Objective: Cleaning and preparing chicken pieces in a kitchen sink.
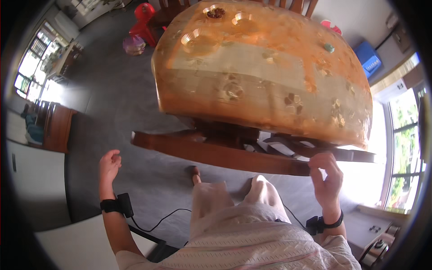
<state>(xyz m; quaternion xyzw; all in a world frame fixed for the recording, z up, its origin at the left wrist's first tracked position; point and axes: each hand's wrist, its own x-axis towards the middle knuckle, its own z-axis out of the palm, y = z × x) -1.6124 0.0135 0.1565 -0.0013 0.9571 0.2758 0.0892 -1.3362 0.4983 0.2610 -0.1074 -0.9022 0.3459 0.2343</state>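
Note:
At the right end of a long dark wooden board [219, 155], my right hand [326, 180] is bent with its fingertips and thumb against the corner, gripping it. The board runs along the near side of a table, and the view does not settle what furniture it belongs to. My left hand [110, 165] hangs in the air to the left, beyond the board's left end, its fingers loosely curled and holding nothing. Ahead stands the table, under a shiny, patterned orange-and-beige tablecloth [249, 98]. Dark and pale shapes show in the gap between board and table.
On the tablecloth's far side sit a pleated dish with dark red fruit [216, 13], other pleated dishes [202, 40] and a small green item [329, 47]. A red plastic chair [144, 25] and a purple bag [133, 45] are at far left. A blue plastic container [368, 59] stands right.

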